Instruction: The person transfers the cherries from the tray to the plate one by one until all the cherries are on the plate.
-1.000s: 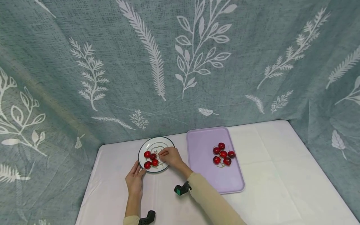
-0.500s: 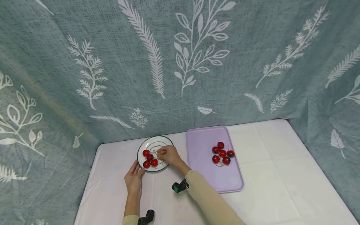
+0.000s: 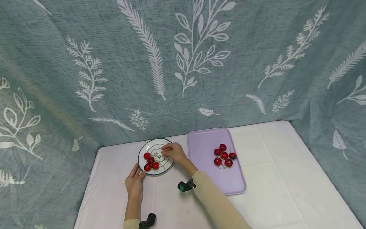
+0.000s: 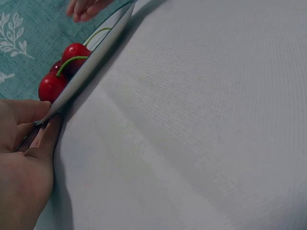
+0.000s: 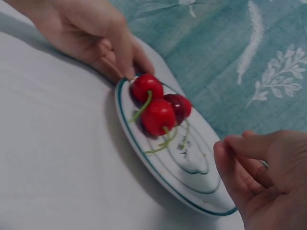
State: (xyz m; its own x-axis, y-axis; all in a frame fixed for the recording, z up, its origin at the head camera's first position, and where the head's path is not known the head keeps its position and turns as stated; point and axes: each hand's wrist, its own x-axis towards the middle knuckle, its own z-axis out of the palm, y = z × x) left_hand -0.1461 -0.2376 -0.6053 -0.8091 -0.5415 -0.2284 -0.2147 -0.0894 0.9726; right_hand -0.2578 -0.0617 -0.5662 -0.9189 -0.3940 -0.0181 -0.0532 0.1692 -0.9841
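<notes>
A white plate [image 3: 169, 165] with a dark rim carries several red cherries [image 3: 155, 165] with green stems, gathered on its left part. My left hand [image 3: 133, 185] pinches the plate's near-left rim, as the left wrist view shows: the thumb lies on top and fingers reach under the edge. Over the plate's right side hovers my right hand [image 3: 174, 152], its thumb and index fingertips close together. No cherry is visible between them in the right wrist view, where the loosely bent right fingers [image 5: 247, 146] are apart from the fruit.
A lilac tray [image 3: 201, 179] lies right of the plate, partly behind the right forearm. More cherries [image 3: 224, 155] form a loose cluster on its right half. A white cloth [image 3: 274, 178] covers the table, and a patterned teal curtain [image 3: 120, 79] hangs behind.
One cherry on the plate has shifted slightly left, away from my right hand. That hand has drawn back a little to the right and up. My left hand keeps its hold on the rim.
</notes>
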